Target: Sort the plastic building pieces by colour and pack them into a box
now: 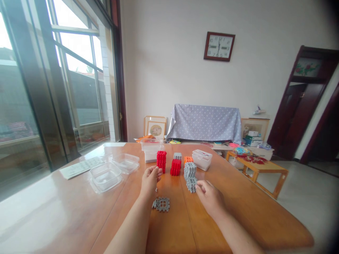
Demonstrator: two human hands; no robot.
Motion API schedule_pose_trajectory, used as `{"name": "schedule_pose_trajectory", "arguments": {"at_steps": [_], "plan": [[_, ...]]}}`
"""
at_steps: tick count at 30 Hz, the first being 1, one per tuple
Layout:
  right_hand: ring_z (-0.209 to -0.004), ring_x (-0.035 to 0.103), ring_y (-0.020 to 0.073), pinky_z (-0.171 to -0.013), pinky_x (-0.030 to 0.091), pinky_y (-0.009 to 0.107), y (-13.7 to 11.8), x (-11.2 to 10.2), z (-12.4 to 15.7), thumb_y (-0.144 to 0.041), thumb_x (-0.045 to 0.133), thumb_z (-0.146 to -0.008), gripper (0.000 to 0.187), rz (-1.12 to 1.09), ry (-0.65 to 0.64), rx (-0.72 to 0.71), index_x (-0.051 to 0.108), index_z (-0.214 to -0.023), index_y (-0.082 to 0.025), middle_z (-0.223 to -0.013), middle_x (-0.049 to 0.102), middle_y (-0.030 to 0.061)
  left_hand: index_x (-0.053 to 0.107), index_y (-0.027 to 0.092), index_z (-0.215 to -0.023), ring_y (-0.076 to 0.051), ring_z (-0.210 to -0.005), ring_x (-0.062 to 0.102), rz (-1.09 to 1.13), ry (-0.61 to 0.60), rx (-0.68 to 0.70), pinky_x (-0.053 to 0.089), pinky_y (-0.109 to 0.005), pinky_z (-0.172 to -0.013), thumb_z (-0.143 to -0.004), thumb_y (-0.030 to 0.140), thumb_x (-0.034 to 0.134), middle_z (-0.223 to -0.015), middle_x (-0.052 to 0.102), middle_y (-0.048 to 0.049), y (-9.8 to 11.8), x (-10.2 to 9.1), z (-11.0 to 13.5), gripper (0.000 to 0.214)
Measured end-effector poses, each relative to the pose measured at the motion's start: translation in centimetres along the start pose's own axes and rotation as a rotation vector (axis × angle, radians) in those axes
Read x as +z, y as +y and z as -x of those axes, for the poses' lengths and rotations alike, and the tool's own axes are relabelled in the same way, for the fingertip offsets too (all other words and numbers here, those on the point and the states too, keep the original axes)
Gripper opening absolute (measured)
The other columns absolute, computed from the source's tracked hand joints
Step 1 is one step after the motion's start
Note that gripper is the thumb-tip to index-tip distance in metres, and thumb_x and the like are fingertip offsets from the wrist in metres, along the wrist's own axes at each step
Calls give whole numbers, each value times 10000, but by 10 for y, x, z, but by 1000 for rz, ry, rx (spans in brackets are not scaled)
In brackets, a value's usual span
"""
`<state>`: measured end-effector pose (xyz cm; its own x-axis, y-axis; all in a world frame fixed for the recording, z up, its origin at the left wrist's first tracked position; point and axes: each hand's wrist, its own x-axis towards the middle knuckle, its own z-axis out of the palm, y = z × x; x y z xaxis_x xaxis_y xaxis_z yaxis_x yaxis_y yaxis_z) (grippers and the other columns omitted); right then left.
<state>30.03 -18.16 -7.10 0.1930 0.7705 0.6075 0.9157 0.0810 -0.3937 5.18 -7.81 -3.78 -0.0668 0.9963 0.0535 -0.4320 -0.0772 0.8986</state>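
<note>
My left hand point(150, 180) hovers over the wooden table point(66, 211) with its fingers curled, just in front of a tall red block stack point(161, 161); what it holds, if anything, is hidden. My right hand point(209, 195) rests on the table with fingers bent, touching a grey block stack point(191, 184). A taller grey stack point(189, 170) stands behind that. A lower red stack point(175, 167), a small grey block point(177, 155) and an orange block point(188, 159) stand further back. Flat grey interlocking pieces point(161, 203) lie between my forearms.
Two clear plastic tubs point(106, 176) point(125, 162) and a paper sheet point(81, 166) lie at the left. Lidded boxes point(150, 150) point(201, 159) stand behind the blocks. A low wooden table point(258, 167) stands on the floor beyond the right edge. Windows run along the left.
</note>
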Motion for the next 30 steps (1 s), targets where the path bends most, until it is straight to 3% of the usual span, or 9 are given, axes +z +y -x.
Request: {"name": "schedule_pose_trajectory", "arguments": {"at_steps": [4, 9, 13, 16, 19, 23, 26, 30], "plan": [[-704, 634, 156, -631, 405, 251, -14, -4, 0, -331, 511, -908, 203, -25, -136, -102, 704, -884, -274, -813, 694, 1, 576, 178, -941, -162, -734, 698, 124, 88, -75, 498, -259, -655, -730, 378, 769, -861, 721, -89, 2, -7, -11, 349], [-758, 639, 164, -705, 461, 267, -61, -6, 6, -345, 601, -876, 153, -98, -363, -179, 701, -977, -291, -901, 678, 0, 558, 181, -939, -155, -731, 698, 181, 106, -134, 505, -247, -633, -755, 338, 742, -902, 720, -99, 2, -9, -17, 304], [-963, 621, 233, -826, 473, 318, -102, 0, 11, -432, 736, -792, 324, -89, -435, -321, 700, -1085, -299, -1017, 647, 40, 564, 178, -954, -152, -751, 698, 166, 91, -154, 480, -226, -605, -764, 340, 725, -919, 718, -101, 5, -7, -13, 298], [-921, 610, 229, -790, 464, 316, -116, 7, 11, -425, 747, -794, 223, -62, -455, -358, 725, -978, -300, -943, 636, 35, 568, 178, -958, -154, -770, 697, 141, 63, -171, 465, -222, -609, -765, 358, 715, -922, 719, -101, 6, -5, -8, 302], [-895, 611, 216, -770, 446, 308, -112, 17, 8, -387, 616, -909, 151, -38, -411, -356, 716, -892, -275, -879, 634, 38, 576, 181, -965, -159, -776, 691, 87, 23, -175, 455, -236, -634, -767, 392, 706, -924, 724, -102, 7, -4, -3, 317], [-770, 605, 177, -721, 430, 290, -90, 28, 3, -357, 363, -1024, 386, -134, -309, -249, 628, -782, -215, -797, 628, 39, 630, 187, -987, -165, -802, 667, -60, -121, -148, 434, -259, -680, -765, 408, 702, -929, 727, -88, 7, 1, 6, 321], [-677, 581, 163, -645, 414, 274, -74, 30, -1, -439, 327, -1030, 434, -332, -284, -94, 549, -739, -207, -712, 618, 16, 691, 181, -1001, -179, -845, 642, -159, -293, -113, 415, -264, -698, -738, 381, 734, -942, 724, -76, 5, 7, 15, 333], [-623, 569, 157, -589, 391, 265, -65, 25, -5, -525, 350, -1009, 466, -508, -349, 56, 552, -746, -198, -672, 623, 1, 722, 140, -1002, -148, -721, 578, -191, -515, -116, 404, -269, -692, -700, 377, 783, -851, 703, -50, 1, 14, 26, 389]]}}
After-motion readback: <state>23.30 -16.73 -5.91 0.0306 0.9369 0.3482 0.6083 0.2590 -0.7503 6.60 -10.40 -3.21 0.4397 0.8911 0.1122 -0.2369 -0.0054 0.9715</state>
